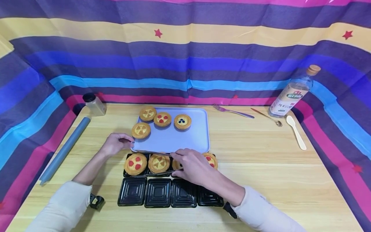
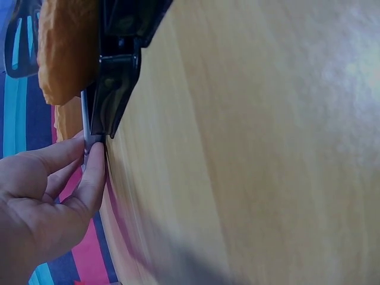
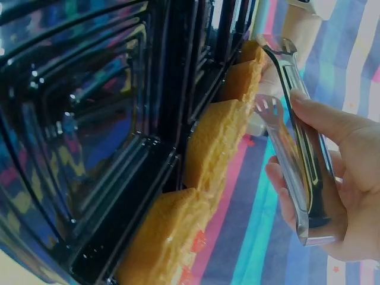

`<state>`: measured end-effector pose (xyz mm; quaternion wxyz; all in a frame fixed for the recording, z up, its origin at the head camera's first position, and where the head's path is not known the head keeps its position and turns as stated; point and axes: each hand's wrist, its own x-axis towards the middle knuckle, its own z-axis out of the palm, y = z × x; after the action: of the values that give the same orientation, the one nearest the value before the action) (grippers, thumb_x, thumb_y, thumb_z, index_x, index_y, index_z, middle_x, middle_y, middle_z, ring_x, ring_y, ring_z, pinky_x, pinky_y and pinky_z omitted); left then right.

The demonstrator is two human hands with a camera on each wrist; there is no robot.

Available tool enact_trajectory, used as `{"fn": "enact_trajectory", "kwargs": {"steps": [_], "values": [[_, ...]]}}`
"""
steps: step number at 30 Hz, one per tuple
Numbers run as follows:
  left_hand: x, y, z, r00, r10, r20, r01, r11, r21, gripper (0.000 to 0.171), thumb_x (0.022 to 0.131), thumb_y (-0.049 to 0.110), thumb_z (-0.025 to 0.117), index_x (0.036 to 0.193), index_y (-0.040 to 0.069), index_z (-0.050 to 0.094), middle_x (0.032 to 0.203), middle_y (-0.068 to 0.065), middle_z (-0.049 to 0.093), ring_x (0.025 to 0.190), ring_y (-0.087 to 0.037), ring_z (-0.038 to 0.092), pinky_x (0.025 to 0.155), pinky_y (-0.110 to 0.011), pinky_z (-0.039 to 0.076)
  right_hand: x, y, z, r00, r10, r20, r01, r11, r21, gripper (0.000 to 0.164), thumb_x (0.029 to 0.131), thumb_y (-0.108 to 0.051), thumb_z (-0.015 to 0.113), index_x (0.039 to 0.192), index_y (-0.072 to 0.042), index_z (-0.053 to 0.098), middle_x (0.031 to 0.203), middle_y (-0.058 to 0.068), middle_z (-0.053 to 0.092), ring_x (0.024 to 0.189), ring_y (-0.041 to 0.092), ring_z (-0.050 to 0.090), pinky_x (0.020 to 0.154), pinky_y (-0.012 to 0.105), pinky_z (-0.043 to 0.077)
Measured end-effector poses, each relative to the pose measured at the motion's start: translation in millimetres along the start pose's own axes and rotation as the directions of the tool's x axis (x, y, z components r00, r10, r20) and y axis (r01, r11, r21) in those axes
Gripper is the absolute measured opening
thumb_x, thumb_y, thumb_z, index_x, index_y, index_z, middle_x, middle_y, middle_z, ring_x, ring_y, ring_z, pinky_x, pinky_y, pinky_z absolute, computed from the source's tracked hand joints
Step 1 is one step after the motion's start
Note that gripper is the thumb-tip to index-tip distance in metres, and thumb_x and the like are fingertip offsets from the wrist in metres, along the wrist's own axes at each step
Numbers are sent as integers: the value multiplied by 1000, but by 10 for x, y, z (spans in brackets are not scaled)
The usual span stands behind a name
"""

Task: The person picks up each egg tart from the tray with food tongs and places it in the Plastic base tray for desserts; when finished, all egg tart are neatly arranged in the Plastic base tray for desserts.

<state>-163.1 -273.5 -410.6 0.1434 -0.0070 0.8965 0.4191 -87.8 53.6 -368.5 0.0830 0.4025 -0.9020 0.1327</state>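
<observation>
My left hand [image 1: 115, 145] pinches the left front corner of a pale lilac tray [image 1: 185, 140] between thumb and fingers. My right hand [image 1: 191, 166] grips metal tongs [image 3: 306, 148], whose two arms stand apart over a row of black plastic compartments [image 1: 126, 170]. A tart with red pieces [image 1: 135, 164] and a tart with wedge-shaped pieces [image 1: 159, 163] sit in that row between the tong arms. Farther right, my right hand partly hides two more tarts, one with red topping [image 1: 211, 159]. Several tarts lie on the tray, including one with dark berries [image 1: 182, 121].
Black square compartments [image 1: 158, 192] lie nearest me. A grey-blue roll [image 1: 65, 149] and a dark-capped jar [image 1: 95, 104] are at left. Toward the back right are a fork [image 1: 233, 111], a thin metal spoon [image 1: 266, 116], a pale spoon [image 1: 296, 132] and a bottle [image 1: 290, 93].
</observation>
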Motion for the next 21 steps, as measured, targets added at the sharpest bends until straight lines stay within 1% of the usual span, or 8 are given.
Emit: {"fn": "enact_trajectory", "kwargs": {"steps": [5,9,13,16,21], "values": [[10,-4,1,1000,1,-6,-1,1000,-6,27,82,7,70,106,-5,66,99,-17,69,78,-9,61,70,-22,53,-63,49,-100,1000,18,-25,-17,999,41,58,75,-43,77,119,-8,65,111,4,70,100,17,66,84,29,55],[11,-9,1,1000,1,-6,-1,1000,-10,27,82,7,70,106,-5,66,97,-16,69,78,-9,61,70,-23,53,-112,148,-182,998,51,-43,-48,997,67,61,74,-42,78,120,-6,64,113,8,69,101,21,67,85,32,55],[5,-13,4,1000,0,-5,0,1000,-10,28,83,7,70,107,-5,66,98,-17,68,78,-10,60,70,-23,53,-165,302,-257,992,126,-30,-123,988,92,62,73,-40,79,122,-5,63,116,11,68,102,24,67,86,35,55],[1,-14,8,1000,2,-8,-2,1000,-10,28,83,8,70,108,-5,66,98,-17,68,78,-9,60,70,-23,53,-194,448,-307,981,194,-25,-190,976,109,64,72,-38,80,123,-5,62,117,13,67,100,25,67,87,36,55],[-3,-8,14,1000,5,-13,-5,1000,-14,28,82,7,70,107,-5,66,98,-17,68,77,-9,60,70,-22,53,-211,695,-359,961,274,-38,-269,957,112,65,71,-38,81,122,-3,62,115,15,68,94,26,68,84,38,56]]}}
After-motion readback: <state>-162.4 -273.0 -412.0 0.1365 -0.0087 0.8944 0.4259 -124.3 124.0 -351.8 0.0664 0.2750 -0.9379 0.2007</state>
